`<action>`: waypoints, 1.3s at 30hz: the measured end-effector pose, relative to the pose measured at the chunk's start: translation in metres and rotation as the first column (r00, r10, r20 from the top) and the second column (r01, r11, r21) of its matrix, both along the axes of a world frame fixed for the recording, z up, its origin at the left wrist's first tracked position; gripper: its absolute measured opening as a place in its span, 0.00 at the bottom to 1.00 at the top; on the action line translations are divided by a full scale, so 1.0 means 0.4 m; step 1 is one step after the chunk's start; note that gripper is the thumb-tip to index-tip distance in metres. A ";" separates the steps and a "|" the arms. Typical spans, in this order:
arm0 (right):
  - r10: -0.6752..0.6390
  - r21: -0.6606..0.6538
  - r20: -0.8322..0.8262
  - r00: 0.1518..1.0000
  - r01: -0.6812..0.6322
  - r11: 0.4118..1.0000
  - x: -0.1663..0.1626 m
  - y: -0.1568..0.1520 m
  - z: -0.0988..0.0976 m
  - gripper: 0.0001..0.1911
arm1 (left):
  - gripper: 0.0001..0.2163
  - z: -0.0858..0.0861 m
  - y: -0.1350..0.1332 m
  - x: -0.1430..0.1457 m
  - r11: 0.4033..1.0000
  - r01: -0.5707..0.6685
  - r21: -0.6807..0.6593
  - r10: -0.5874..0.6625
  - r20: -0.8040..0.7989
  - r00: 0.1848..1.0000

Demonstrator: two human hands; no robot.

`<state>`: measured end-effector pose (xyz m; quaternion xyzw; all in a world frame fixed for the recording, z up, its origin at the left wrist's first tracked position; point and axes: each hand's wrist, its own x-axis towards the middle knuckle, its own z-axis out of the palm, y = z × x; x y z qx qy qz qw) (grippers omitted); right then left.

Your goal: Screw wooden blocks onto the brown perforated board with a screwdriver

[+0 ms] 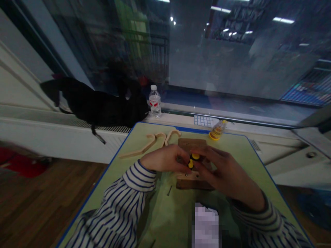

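Both my hands meet over a brown wooden block [192, 182] in the middle of a green table [240, 144]. My left hand [165, 159] is curled, its fingertips pinching a small yellow piece [190, 165] on top of the block. My right hand [224, 174] lies over the block's right side with fingers bent around another small yellow piece [195, 156]. Striped sleeves cover both forearms. A small dark screw [169, 190] lies on the table just left of the block.
Curved light wooden pieces [152, 141] lie at the table's far left. A small yellow-capped bottle [217, 131] lies tipped at the far edge. A water bottle [155, 102] and a black bag [103, 105] sit on the window sill. A blurred patch [206, 225] is near me.
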<state>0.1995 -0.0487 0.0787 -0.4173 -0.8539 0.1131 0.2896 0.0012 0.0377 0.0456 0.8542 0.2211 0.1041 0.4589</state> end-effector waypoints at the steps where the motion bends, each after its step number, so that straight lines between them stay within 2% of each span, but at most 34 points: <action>1: 0.000 -0.002 -0.003 1.000 0.000 1.000 -0.002 0.002 0.001 0.14 | 0.12 -0.001 0.001 -0.001 1.000 -0.002 0.003 0.002 -0.002 1.000; 10: -0.027 -0.011 0.111 0.993 0.029 1.000 -0.017 0.009 0.019 0.09 | 0.10 0.005 -0.002 -0.010 1.000 0.009 0.029 -0.009 -0.006 1.000; 20: -0.049 -0.004 0.074 0.996 0.049 0.999 -0.006 0.008 0.016 0.07 | 0.09 0.007 -0.006 -0.005 0.998 0.053 -0.013 -0.054 -0.015 0.998; 27: -0.069 -0.008 0.071 0.995 0.070 0.998 -0.008 0.006 0.014 0.10 | 0.13 0.016 -0.008 -0.004 1.000 -0.013 -0.009 0.013 -0.036 0.999; 30: -0.040 -0.010 0.065 0.997 0.041 0.999 -0.007 0.004 0.015 0.15 | 0.12 0.013 -0.008 -0.003 1.000 -0.012 -0.017 0.012 0.017 1.000; 34: 0.071 -0.019 0.037 0.997 -0.070 0.997 -0.003 0.001 0.020 0.22 | 0.11 0.007 -0.005 -0.002 1.000 -0.001 -0.028 0.002 0.048 0.999; 39: 0.070 -0.037 0.038 0.997 -0.069 0.997 -0.001 0.001 0.016 0.18 | 0.09 0.001 -0.001 -0.004 0.999 0.028 -0.036 -0.027 0.033 0.999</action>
